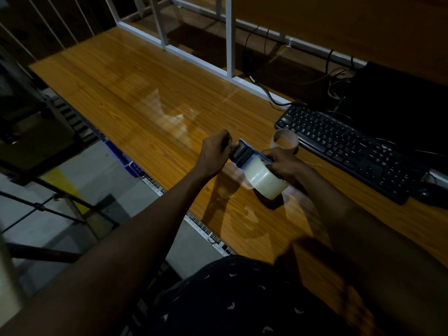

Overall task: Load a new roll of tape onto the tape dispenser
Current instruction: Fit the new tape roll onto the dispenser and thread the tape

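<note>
**Head view: new roll on dispenser, both hands gripping**

Head cam looks down at a wooden desk, dim light. Tape dispenser is held just above the desk near its front edge, between both hands. Left hand is closed around the dispenser's far end, the roller/blade side by the look of it; fingers are wrapped, exact contact hidden. Right hand is closed on the frame beside the clear tape roll, thumb side against the roll's flank. Roll looks seated in the frame at the near end, but the hub is hidden, so full seating can't be confirmed. 1 empty cardboard core stands on the desk just behind the right hand, beside the black keyboard. A mouse sits at the right edge.

Handling judgement: the roll is light, rigid across its core, with smooth slick sides, and the outer wrap is sticky once lifted. Best grip is on the flat sides or through the core, not on the adhesive face. Dispenser frame is stiff and light; hold the handle or side plates and keep fingers off the serrated blade. Loose tape end not visible. Likely step: pressing the roll home or threading the end forward.
</note>
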A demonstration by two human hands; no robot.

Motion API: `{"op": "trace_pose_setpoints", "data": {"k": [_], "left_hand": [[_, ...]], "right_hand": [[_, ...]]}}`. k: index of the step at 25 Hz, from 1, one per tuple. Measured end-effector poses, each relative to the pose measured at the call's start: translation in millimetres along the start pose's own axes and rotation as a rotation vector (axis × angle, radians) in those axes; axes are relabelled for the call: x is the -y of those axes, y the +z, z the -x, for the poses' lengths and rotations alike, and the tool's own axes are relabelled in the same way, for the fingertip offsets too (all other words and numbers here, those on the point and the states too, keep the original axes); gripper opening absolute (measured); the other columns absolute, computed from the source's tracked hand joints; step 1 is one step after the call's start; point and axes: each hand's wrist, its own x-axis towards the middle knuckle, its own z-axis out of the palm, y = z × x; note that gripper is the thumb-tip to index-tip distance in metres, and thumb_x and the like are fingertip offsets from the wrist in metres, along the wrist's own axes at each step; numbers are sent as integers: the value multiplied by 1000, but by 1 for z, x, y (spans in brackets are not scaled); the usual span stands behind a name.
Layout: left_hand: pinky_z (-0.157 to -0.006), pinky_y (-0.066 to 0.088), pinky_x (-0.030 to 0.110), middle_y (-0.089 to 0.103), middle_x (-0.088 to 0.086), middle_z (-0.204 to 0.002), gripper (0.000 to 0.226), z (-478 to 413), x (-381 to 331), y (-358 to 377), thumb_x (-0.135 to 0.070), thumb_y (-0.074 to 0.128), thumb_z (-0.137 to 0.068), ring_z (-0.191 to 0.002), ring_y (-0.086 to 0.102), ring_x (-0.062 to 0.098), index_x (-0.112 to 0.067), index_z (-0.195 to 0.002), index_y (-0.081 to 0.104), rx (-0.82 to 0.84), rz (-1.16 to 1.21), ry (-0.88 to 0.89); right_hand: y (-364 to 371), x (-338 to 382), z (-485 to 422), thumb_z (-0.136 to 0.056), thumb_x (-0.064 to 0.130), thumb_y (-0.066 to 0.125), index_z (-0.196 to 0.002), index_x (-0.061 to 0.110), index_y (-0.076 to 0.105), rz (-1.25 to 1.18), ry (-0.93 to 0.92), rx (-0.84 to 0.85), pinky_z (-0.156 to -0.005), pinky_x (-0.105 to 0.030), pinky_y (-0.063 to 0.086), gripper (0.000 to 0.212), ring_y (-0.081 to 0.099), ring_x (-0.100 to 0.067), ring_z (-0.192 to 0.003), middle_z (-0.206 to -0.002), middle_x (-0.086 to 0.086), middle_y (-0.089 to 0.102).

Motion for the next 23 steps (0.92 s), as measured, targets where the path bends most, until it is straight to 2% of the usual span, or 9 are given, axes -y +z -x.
{"op": "trace_pose_setpoints", "data": {"k": [4, 8, 11, 14, 18, 23], "left_hand": [[-51, 39, 22, 55, 2, -67, 18, 1, 2, 0, -19, 61, -93, -54, 52, 15, -7, -81, 54, -18, 3, 14], [-50, 37, 11, 55, -1, -65, 18, 1, 4, 2, -16, 65, -91, -52, 48, -2, -6, -79, 54, -35, 10, 10], [-52, 39, 10, 55, 0, -65, 19, 1, 4, 3, -12, 67, -89, -55, 53, -2, -3, -77, 55, -53, 22, 5], [-53, 38, 7, 53, -1, -64, 20, 2, 2, 7, -9, 67, -88, -58, 53, -6, -8, -74, 52, -80, 35, -17], [-52, 37, 8, 47, -12, -60, 25, 2, -2, 12, -9, 67, -88, -57, 53, -4, -14, -72, 48, -152, 110, -107], [-51, 41, 12, 53, -3, -64, 17, -4, -2, 7, -15, 68, -88, -55, 49, 1, -10, -80, 54, -119, 104, -129]], "right_hand": [[0, 2, 1, -88, 0, 58, -111, 4, 67, -2, -6, -1, -61, -26, 41, 24, 59, -9, -76, -91, -2, 66], [0, 0, 0, -88, 0, 58, -109, 5, 67, -5, -1, 4, -65, -28, 44, 24, 60, -14, -82, -90, 0, 67], [1, 0, 1, -88, 0, 58, -109, 5, 67, 5, 5, 2, -65, -27, 44, 23, 59, -9, -80, -89, 3, 65], [1, 1, 2, -88, -3, 57, -110, 5, 66, -10, 10, -5, -65, -26, 44, 25, 57, -7, -77, -86, 6, 63], [1, 1, -1, -88, -3, 57, -112, 0, 66, -16, -5, -17, -61, -24, 43, 26, 58, -7, -75, -87, 1, 64], [1, 2, -2, -88, -3, 57, -109, 8, 67, -32, -8, -28, -60, -24, 42, 26, 59, -7, -77, -87, 6, 65]]}}
